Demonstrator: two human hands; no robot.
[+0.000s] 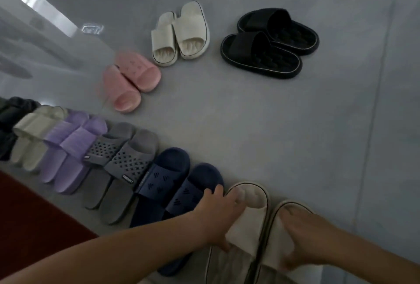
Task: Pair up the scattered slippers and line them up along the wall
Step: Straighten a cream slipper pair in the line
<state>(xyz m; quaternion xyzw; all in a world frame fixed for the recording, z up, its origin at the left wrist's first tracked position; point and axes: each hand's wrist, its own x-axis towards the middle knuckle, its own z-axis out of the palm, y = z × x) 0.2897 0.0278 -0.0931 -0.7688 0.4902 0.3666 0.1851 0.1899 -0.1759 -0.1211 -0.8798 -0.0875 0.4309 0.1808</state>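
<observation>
Here both hands grip one beige pair: the left hand (218,215) on the left beige slipper (241,227), the right hand (302,233) on the right beige slipper (281,238), long axes toward 12 o'clock, touching the navy pair (172,188) at 9 o'clock; the pink pair (130,79) lies loose toward 11 o'clock, nearer the left hand.

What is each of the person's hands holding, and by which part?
The left hand grips one cream slipper by its strap; the right hand grips the matching cream slipper by its strap too.
</observation>
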